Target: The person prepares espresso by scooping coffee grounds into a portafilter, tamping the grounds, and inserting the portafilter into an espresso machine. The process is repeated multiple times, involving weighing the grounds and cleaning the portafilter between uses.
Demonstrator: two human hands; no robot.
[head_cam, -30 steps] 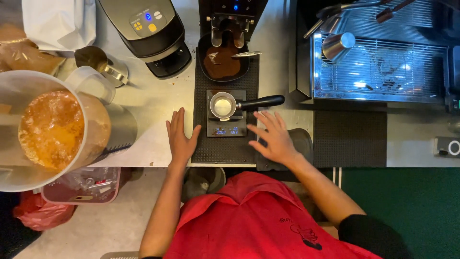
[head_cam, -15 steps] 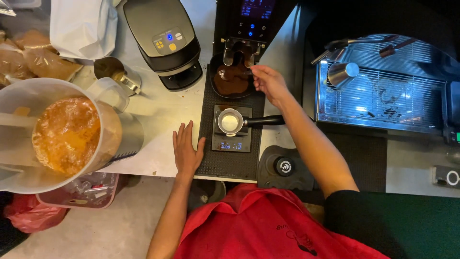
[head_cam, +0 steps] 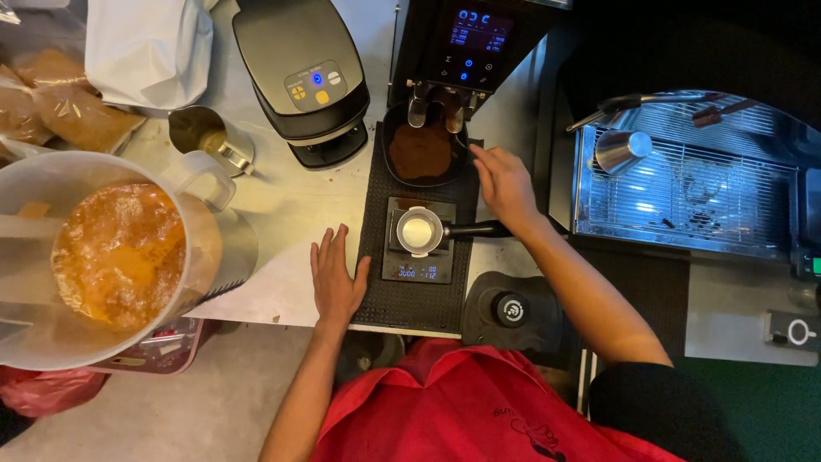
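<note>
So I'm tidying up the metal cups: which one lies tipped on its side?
The small steel pitcher on the drip-tray grate, far right; the steel jug by the grey machine stands upright.

**Hands at the coffee grinder station**

The left hand lies flat, fingers spread, on the counter at the edge of a black mat. The right hand reaches beside a round tray of brown grounds under the grinder. Between the hands, a portafilter sits on a small scale, its handle pointing right, just below the right hand. A tamper stands near the mat. Far left, a clear pitcher holds orange liquid; a steel jug stands behind it.
</note>
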